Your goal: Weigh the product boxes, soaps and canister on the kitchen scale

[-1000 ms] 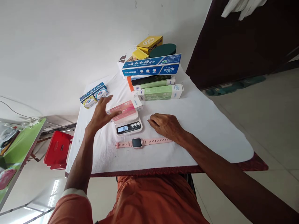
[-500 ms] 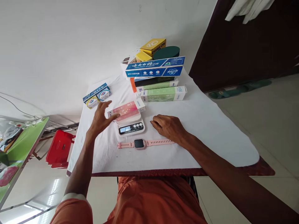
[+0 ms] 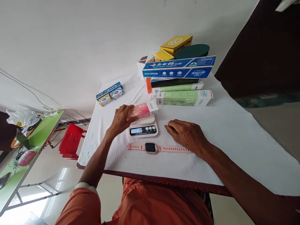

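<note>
My left hand (image 3: 122, 118) is closed round the left end of a pink toothpaste box (image 3: 142, 110), thumb on the near side and fingers on the far side. The box lies across the platform of a small white kitchen scale (image 3: 154, 132), whose lit display appears to read 219. My right hand (image 3: 185, 132) rests on the table to the right of the scale with its fingers curled in, nothing visible in them. Below the scale lies a pink-strapped smartwatch (image 3: 150, 147), its screen dark. The right end of its strap reaches under my right wrist.
Toothpaste boxes, a long blue one (image 3: 178, 68) and a green one (image 3: 185, 97) among them, are stacked at the back with a yellow box (image 3: 177, 43) and a dark green lid (image 3: 192, 51). Small boxes (image 3: 111, 95) stand back left. A red stool (image 3: 71, 142) is beyond the table's left side.
My left hand has moved in from open beside the pink box and closed on its left end. My right hand stays resting on the table. The camera view has shifted.
</note>
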Action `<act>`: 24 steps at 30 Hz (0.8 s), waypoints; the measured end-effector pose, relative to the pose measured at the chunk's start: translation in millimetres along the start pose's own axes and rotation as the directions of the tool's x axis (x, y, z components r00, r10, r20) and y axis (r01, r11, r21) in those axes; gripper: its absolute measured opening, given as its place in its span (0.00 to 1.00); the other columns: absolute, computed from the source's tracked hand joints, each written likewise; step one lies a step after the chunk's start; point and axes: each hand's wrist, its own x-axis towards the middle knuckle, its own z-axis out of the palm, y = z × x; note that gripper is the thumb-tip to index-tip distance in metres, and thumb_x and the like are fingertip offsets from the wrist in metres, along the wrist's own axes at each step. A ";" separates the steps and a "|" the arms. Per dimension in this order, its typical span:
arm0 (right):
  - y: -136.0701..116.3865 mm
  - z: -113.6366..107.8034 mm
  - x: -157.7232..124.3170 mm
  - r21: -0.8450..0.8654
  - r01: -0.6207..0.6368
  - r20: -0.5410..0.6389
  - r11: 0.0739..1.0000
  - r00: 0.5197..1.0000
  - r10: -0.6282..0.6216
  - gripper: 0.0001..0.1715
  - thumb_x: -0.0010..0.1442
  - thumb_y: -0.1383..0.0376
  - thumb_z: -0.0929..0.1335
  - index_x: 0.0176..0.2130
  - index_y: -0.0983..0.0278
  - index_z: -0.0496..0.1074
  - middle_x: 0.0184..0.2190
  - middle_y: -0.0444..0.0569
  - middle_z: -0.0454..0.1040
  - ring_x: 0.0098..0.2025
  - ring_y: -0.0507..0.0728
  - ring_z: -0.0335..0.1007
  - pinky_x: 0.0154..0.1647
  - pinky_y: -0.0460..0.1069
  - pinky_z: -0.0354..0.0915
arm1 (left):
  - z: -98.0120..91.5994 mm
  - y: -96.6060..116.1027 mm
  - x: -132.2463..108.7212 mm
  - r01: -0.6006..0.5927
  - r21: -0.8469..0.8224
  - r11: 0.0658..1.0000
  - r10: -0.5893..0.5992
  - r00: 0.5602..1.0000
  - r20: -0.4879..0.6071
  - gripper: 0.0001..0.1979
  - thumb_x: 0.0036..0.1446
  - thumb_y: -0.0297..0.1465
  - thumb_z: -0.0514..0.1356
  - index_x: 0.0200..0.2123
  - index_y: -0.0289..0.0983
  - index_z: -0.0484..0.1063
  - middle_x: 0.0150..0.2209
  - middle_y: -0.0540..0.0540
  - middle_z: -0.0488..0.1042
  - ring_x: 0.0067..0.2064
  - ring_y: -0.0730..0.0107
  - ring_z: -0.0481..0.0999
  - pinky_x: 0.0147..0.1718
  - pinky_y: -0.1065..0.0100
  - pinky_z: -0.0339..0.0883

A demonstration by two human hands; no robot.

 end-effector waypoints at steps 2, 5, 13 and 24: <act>-0.1 0.0 0.2 -0.002 -0.003 -0.003 1.000 1.000 0.003 0.22 0.71 0.62 0.62 0.25 0.62 0.68 0.22 0.45 0.72 0.24 0.51 0.62 0.27 0.49 0.51 | -6.3 -15.3 2.0 0.035 0.016 0.999 -0.034 0.998 -0.048 0.26 0.66 0.44 0.63 0.62 0.40 0.67 0.54 0.38 0.74 0.56 0.51 0.73 0.54 0.53 0.65; -0.1 0.3 0.0 0.000 -0.004 0.002 1.000 1.000 0.004 0.22 0.72 0.62 0.62 0.26 0.62 0.68 0.22 0.45 0.72 0.23 0.51 0.61 0.27 0.49 0.51 | -22.3 -52.2 18.0 0.133 0.056 0.989 -0.126 0.985 -0.122 0.25 0.64 0.41 0.64 0.61 0.41 0.68 0.55 0.37 0.73 0.58 0.48 0.73 0.55 0.52 0.65; 3.3 3.0 -2.2 -0.002 -0.029 0.030 1.000 0.999 0.029 0.20 0.72 0.62 0.63 0.28 0.63 0.70 0.23 0.46 0.73 0.24 0.52 0.63 0.26 0.48 0.52 | -53.5 -155.4 96.0 0.466 0.115 0.877 -0.438 0.875 -0.206 0.21 0.61 0.36 0.64 0.57 0.41 0.70 0.60 0.34 0.71 0.64 0.43 0.66 0.62 0.45 0.55; 2.1 4.1 0.4 -0.041 -0.029 -0.013 0.999 1.000 0.028 0.22 0.72 0.63 0.62 0.27 0.63 0.70 0.22 0.45 0.72 0.24 0.51 0.63 0.27 0.48 0.51 | -28.6 -166.5 113.8 0.537 0.131 0.833 -0.512 0.839 -0.184 0.26 0.64 0.37 0.59 0.64 0.41 0.64 0.68 0.30 0.61 0.69 0.37 0.57 0.61 0.38 0.51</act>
